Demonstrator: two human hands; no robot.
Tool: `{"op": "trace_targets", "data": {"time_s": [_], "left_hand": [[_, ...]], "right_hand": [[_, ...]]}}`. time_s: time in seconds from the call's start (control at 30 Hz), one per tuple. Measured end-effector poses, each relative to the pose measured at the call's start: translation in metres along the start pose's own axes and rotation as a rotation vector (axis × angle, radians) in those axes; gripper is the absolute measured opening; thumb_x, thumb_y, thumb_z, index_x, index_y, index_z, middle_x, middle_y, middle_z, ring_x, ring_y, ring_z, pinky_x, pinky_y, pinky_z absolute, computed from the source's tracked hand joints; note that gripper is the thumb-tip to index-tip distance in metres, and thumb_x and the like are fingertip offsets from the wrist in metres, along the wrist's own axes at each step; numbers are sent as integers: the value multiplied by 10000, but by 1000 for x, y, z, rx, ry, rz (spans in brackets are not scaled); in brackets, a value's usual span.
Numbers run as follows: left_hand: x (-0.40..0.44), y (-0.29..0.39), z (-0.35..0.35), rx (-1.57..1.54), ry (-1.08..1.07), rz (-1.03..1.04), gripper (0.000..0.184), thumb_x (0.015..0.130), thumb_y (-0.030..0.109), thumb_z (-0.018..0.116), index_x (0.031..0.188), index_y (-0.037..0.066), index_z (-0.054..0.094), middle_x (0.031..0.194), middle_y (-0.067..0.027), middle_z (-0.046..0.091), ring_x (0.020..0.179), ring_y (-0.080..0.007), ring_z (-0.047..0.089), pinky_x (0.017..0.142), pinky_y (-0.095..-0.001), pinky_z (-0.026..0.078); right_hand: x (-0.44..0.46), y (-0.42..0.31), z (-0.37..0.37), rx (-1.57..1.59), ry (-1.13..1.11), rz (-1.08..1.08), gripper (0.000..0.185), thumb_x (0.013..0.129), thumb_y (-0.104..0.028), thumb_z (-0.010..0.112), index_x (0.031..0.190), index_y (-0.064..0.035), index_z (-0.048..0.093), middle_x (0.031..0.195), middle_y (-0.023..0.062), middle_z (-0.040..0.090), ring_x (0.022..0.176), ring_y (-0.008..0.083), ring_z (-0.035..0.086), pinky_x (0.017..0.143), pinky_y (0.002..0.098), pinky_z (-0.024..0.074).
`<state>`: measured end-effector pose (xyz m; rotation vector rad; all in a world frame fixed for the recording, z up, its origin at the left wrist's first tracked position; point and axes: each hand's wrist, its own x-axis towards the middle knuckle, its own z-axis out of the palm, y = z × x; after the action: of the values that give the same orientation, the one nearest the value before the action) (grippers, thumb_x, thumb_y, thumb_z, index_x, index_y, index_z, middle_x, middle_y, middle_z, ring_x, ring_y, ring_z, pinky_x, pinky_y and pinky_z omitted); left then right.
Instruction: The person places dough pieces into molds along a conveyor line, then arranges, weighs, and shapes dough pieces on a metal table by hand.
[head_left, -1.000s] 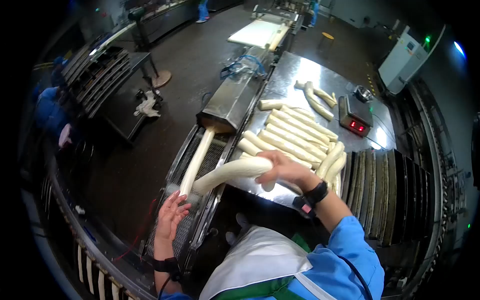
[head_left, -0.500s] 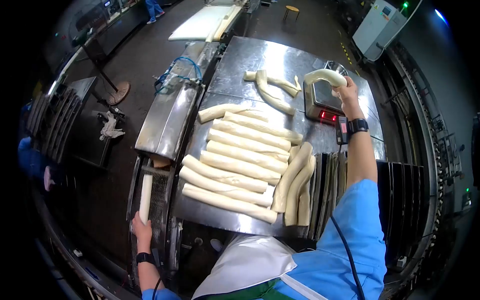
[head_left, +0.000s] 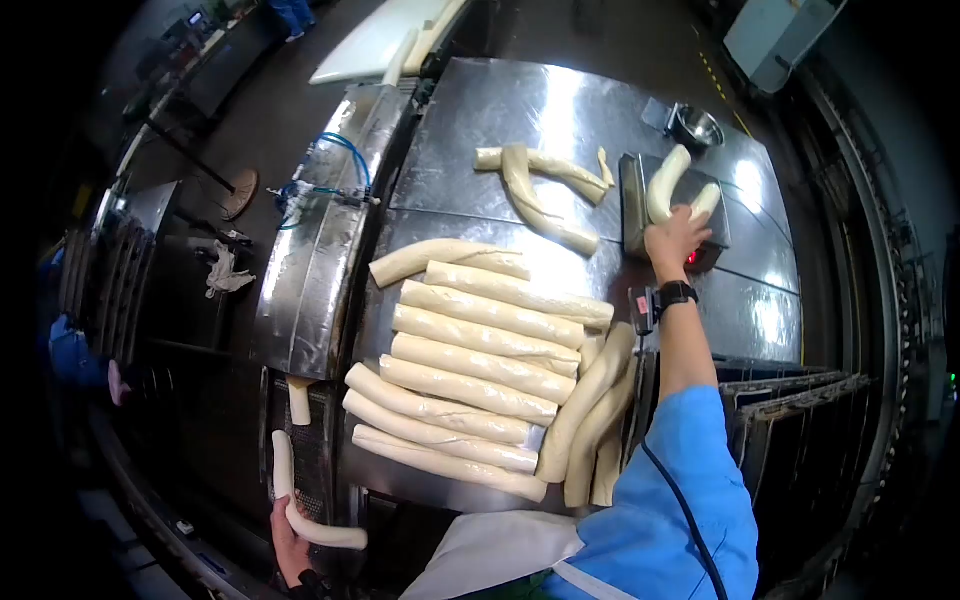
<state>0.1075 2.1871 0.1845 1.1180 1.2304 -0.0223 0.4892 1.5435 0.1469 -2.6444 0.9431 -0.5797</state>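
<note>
Right hand (head_left: 678,238): we see its fingers spread at the bend of a curved dough length (head_left: 664,187) on the scale (head_left: 634,195); whether they grip or merely rest we cannot tell, their undersides being out of sight. The hand covers part of the scale's front, so only a scrap of red display (head_left: 691,257) shows, and we cannot read it. Left hand (head_left: 289,545): fingers closed round a bent dough strip (head_left: 327,536) at its curve, over the near part of the mesh belt (head_left: 312,465); the wrist is dark and cut off low down. Farther up the belt a dough stub (head_left: 299,402) pokes from the metal housing (head_left: 305,280), its inner part hidden. On the desk (head_left: 480,105) we record a row of dough rolls (head_left: 480,372), packed side by side, with further lengths (head_left: 588,410) lying aslant at its right ends; overlaps there prevent a sure count. The nearest roll lies close to the desk's front edge. Bare metal runs between the loose pieces (head_left: 548,205) and the scale. A steel bowl (head_left: 698,127) sits just beyond the scale; dark trays (head_left: 790,440) crowd the near right, outlines murky
</note>
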Motion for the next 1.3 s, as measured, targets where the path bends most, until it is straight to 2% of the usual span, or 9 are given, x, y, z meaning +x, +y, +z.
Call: {"op": "trace_targets", "data": {"time_s": [0.17, 0.43, 0.67, 0.73, 0.77, 0.83, 1.03, 1.13, 1.3], "left_hand": [[-17, 12, 45, -394, -83, -101, 323, 800, 297, 592, 968, 23, 559, 587, 27, 466, 479, -82, 472, 445, -207, 423], [-35, 28, 57, -529, -120, -15, 374, 800, 271, 610, 950, -64, 539, 588, 24, 472, 460, -56, 462, 428, -176, 419], [-35, 37, 17, -565, -128, 88, 379, 831, 245, 581, 1036, -67, 516, 767, -59, 566, 595, -89, 560, 526, -189, 501], [-54, 34, 28, -539, 38, 281, 385, 852, 225, 563, 1125, -37, 490, 1039, -149, 600, 848, -158, 624, 720, -244, 552], [-57, 41, 21, -590, -235, 188, 371, 872, 232, 539, 1134, -28, 502, 1055, -143, 600, 929, -182, 615, 788, -269, 532], [-74, 35, 38, -513, -116, 294, 333, 898, 246, 497, 1103, -14, 537, 1010, -118, 621, 838, -152, 620, 708, -258, 538], [-50, 4, 90, -580, -235, 188, 328, 917, 286, 468, 1114, 29, 524, 820, -95, 611, 673, -178, 586, 626, -322, 513], [-38, -35, 148, -671, -341, -46, 305, 913, 246, 494, 1117, 21, 463, 1000, -98, 580, 927, -204, 568, 822, -370, 481], [-29, -89, 178, -199, -422, -146, 776, 850, 114, 603, 1372, 266, 50, 1123, -86, 464, 939, -189, 544, 781, -449, 518]], "right_hand": [[-19, -47, -14, 187, 166, -540, 626, 632, -104, 580, 1226, 21, 425, 1355, 295, 274, 1281, 471, 185, 1059, 525, 152], [-103, -114, -27, 474, -232, -869, 606, 647, -93, 605, 1208, 10, 400, 1332, 296, 259, 1272, 507, 182, 1023, 550, 235], [-39, -57, -12, -135, 23, -667, 600, 627, -178, 699, 1156, -3, 477, 1221, 241, 422, 1169, 402, 376, 976, 517, 296], [-3, -30, -21, -347, -26, -559, 466, 641, -172, 675, 1057, -23, 527, 1026, 191, 527, 1047, 378, 456, 866, 491, 386], [7, -7, -21, -273, -37, -477, 406, 650, -175, 662, 1017, -36, 558, 1003, 184, 548, 1024, 358, 488, 836, 463, 416], [16, 7, -30, -377, -258, -383, 341, 671, -200, 626, 976, -51, 597, 996, 167, 607, 978, 350, 561, 798, 450, 447], [39, -6, 2, 268, -546, -441, 338, 682, -232, 621, 891, 32, 590, 724, 137, 623, 631, 245, 586, 612, 359, 448], [-25, -70, -37, 579, -760, -554, 304, 731, -162, 639, 961, 29, 585, 713, 68, 600, 609, 111, 536, 543, 257, 421], [-177, -128, -36, 69, -965, -916, 440, 721, -272, 686, 1016, 8, 516, 782, 180, 598, 703, 319, 585, 643, 408, 460]]}}
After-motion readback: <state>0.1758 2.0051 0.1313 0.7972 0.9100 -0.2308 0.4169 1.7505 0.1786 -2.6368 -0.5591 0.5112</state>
